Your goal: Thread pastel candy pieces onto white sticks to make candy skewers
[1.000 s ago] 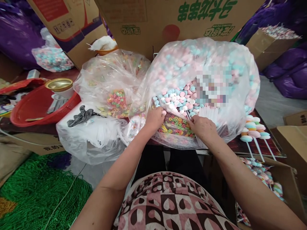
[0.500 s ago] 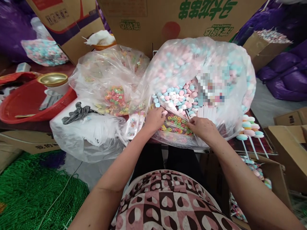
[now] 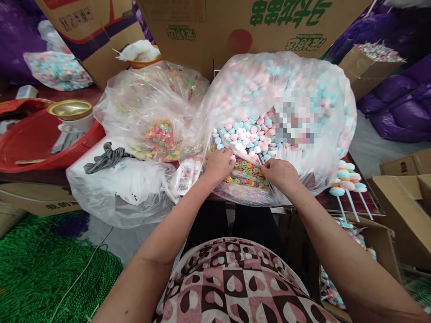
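Observation:
My left hand (image 3: pixel 219 164) is closed at the near left edge of a big clear plastic bag (image 3: pixel 332 105), with a small pale pink marshmallow (image 3: pixel 232 158) at its fingertips. Opposite it, my right hand (image 3: pixel 280 174) is closed in a pinch on what looks like a thin stick (image 3: pixel 260 158), mostly hidden by the fingers. Between the hands lie colourful ring-shaped candies (image 3: pixel 248 172) under a fold of plastic film. Just beyond, loose pink, blue and white marshmallows (image 3: pixel 253 134) show through the bag's opening. White sticks (image 3: pixel 290 154) lie bundled beyond my right hand.
Finished marshmallow sticks (image 3: pixel 346 177) lie at the table's right edge, above an open carton (image 3: pixel 384 251). To the left are a bag of ring candies (image 3: pixel 158 139), a white plastic bag (image 3: pixel 134 184) and a red basket (image 3: pixel 30 143). A large cardboard box (image 3: pixel 208 40) stands behind.
The view has shifted slightly. Both hands stay at the bag's opening, and the right hand has moved slightly left, a little closer to the left hand.

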`<state>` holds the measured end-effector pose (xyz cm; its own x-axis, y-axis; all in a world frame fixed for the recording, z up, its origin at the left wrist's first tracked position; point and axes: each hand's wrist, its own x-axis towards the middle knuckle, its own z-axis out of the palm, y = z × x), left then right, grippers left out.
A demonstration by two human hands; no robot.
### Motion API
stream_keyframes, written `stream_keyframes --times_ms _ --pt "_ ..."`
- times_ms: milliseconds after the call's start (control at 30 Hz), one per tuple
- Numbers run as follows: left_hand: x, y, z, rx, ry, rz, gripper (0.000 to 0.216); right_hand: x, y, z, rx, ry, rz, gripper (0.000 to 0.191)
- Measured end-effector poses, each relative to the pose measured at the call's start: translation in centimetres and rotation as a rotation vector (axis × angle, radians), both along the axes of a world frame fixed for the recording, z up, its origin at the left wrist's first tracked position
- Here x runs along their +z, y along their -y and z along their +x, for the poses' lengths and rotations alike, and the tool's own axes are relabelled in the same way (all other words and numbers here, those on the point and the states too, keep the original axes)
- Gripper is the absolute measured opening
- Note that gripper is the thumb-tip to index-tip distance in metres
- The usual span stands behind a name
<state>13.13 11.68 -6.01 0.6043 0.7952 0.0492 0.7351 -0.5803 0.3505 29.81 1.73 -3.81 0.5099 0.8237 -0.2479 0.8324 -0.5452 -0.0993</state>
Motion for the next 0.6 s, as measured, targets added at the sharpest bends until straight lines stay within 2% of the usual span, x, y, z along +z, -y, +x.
stream_keyframes --times_ms 133,300,367,433,500,600 --pt "0.0 0.7 -0.7 0.049 0.249 -0.153 0.012 0.3 0.7 0.1 -0.026 -0.066 0.126 0.027" --pt "0.4 2.1 -1.4 0.149 0.767 -0.561 0.015 1.0 1.3 -0.3 -0.089 -0.196 0.447 0.017" --pt "0.6 2.7 -1.4 0.165 0.94 -0.766 0.018 1.2 1.3 -0.7 -0.136 -0.387 0.619 0.014" --pt "0.8 3.4 -1.4 0.183 1.073 -0.951 0.022 1.3 1.2 -1.6 -0.167 -0.661 0.72 0.017" --pt "1.0 4.1 -1.3 0.197 1.156 -1.085 0.024 1.5 1.2 -2.7 -0.176 -0.938 0.703 0.018" --pt "1.3 4.9 -1.2 0.182 1.217 -1.185 0.025 1.9 1.4 -4.3 -0.179 -1.226 0.604 0.026"
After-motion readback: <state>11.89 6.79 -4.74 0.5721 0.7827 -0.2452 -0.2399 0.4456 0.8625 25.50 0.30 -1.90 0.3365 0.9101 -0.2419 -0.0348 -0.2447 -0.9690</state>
